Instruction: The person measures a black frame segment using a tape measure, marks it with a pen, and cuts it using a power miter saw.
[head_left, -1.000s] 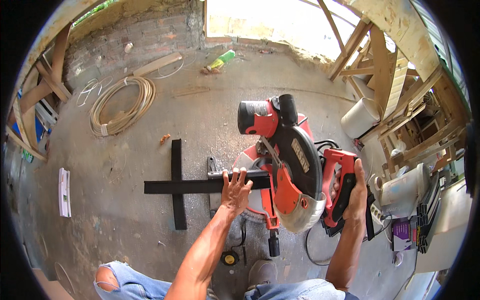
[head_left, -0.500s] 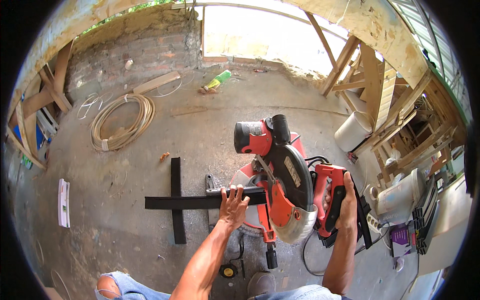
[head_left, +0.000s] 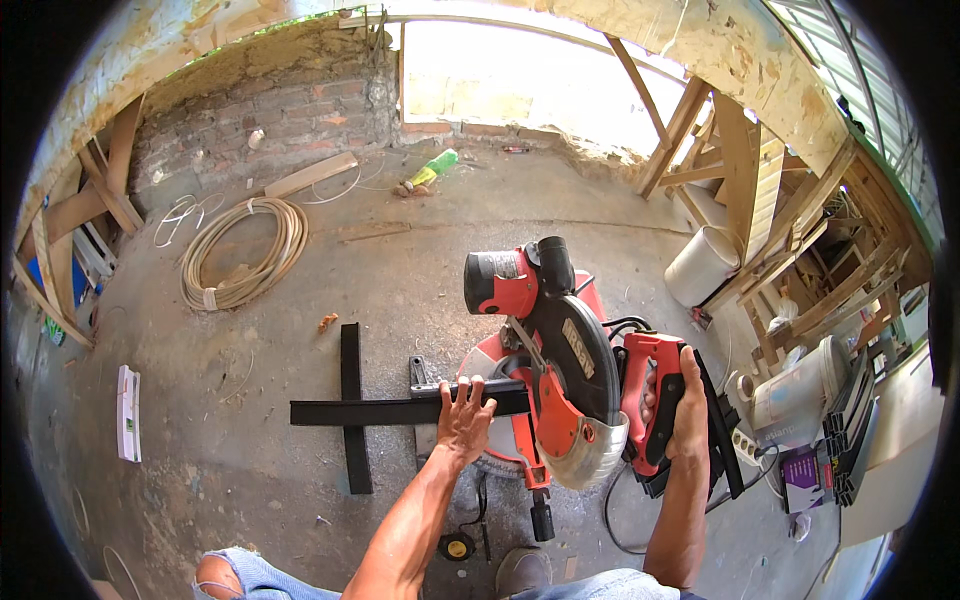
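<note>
A red and black mitre saw (head_left: 572, 352) stands on the floor in front of me. My right hand (head_left: 690, 408) is wrapped round its red and black handle (head_left: 640, 385), on the right of the blade guard. A long black bar (head_left: 370, 412) lies crosswise on the saw's base against the fence, its left part reaching out past the base. My left hand (head_left: 465, 415) holds that bar down, fingers laid over it and the fence. The bar's right end goes under the saw head, which hides it. A second black bar (head_left: 350, 365) lies beneath the first on the floor, crossing it.
A tape measure (head_left: 457, 546) lies near my shoe. To the left are a white spirit level (head_left: 128, 413) and a coiled hose (head_left: 197, 255). A green bottle (head_left: 437, 166) lies farther back. On the right are a white bucket (head_left: 703, 266), a power strip (head_left: 743, 447) and stacked black profiles (head_left: 852, 430).
Both hands keep their places on the bar and the saw handle. The whole picture has shifted slightly; the saw head shows no clear movement.
</note>
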